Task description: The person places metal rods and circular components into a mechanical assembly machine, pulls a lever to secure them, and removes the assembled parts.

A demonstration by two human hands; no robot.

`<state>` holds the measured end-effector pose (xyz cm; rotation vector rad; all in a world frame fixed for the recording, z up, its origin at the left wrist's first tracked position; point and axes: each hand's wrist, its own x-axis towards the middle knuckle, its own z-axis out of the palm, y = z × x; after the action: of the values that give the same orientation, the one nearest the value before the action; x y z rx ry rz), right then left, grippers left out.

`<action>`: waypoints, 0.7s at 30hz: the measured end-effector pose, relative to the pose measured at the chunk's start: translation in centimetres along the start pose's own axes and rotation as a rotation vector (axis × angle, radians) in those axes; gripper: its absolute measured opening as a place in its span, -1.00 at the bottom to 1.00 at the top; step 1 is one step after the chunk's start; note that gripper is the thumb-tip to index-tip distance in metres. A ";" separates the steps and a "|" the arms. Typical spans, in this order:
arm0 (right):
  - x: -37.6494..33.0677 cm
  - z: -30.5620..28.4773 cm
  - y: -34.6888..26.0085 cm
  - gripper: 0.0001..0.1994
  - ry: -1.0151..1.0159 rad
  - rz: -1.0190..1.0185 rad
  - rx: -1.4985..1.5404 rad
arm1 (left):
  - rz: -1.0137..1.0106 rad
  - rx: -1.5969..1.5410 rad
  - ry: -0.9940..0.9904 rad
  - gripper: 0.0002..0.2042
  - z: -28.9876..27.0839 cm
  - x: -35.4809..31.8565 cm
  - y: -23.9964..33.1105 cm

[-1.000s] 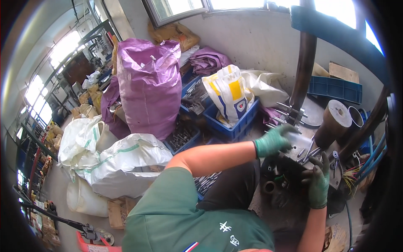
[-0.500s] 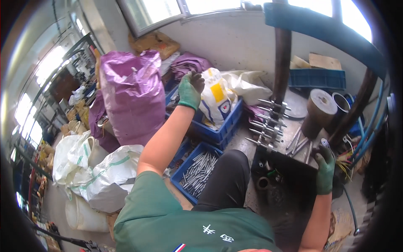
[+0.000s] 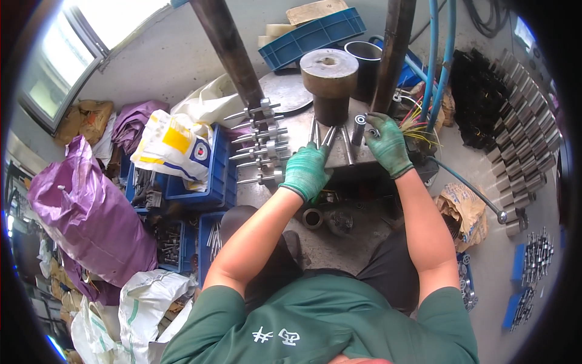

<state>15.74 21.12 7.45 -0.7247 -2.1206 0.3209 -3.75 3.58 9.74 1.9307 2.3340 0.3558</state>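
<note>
My left hand (image 3: pixel 308 171), in a green knit glove, is at the near edge of the metal work surface. Its fingers close on one of several slim metal rods (image 3: pixel 347 145) lying in front of a thick steel post with a wide round top (image 3: pixel 328 73). A dark cylinder with a ringed end (image 3: pixel 359 128) stands just right of the rods. Beside it my right hand (image 3: pixel 389 147), gloved alike, is curled with a small round metal part (image 3: pixel 373 133) at its fingers. On the left side of the surface, shafts with thick collars (image 3: pixel 262 148) lie in a row.
Blue crates (image 3: pixel 221 176) and a purple sack (image 3: pixel 91 212) stand at left. Two dark upright posts (image 3: pixel 233 54) rise from the surface. Blue hoses (image 3: pixel 445 67) and coloured wires (image 3: pixel 418 124) hang at right. Stacked metal cylinders (image 3: pixel 509 145) line the right floor.
The view has swung to the right. My left hand has gone from beside the white and yellow bag to the rods. My right hand is now beside the ringed cylinder.
</note>
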 end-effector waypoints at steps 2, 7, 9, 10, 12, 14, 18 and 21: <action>0.1 0.7 -0.2 -0.57 -0.022 0.011 -0.070 | -0.002 0.002 0.000 -0.41 1.4 0.1 -0.8; 0.3 1.7 -1.8 -0.59 -0.041 0.004 -0.056 | -0.070 -0.199 0.046 -0.62 3.3 1.1 -1.8; 0.7 2.1 -1.7 -0.59 -0.057 0.027 -0.075 | -0.091 -0.317 0.155 -0.61 4.7 1.1 -2.1; 0.8 2.3 -1.6 -0.60 -0.067 0.038 -0.083 | -0.150 -0.523 0.138 -0.59 5.1 1.2 -2.1; 1.0 2.4 -1.5 -0.61 -0.055 0.033 -0.056 | -0.285 -0.945 0.146 -0.53 6.1 1.5 -2.2; 1.0 2.4 -1.2 -0.61 -0.043 0.030 -0.034 | -0.433 -1.431 0.122 -0.46 5.3 1.3 -1.8; 0.7 2.4 -0.7 -0.68 0.027 0.020 -0.023 | -0.404 -1.931 0.110 -0.34 3.9 0.2 -0.6; 0.6 2.2 -1.4 -0.71 0.125 0.148 0.265 | -0.242 -1.948 -0.049 -0.32 2.9 -1.3 0.1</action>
<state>13.20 20.45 7.12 -0.7254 -1.8664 0.6090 -2.76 2.70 6.82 0.5569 0.9194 1.5868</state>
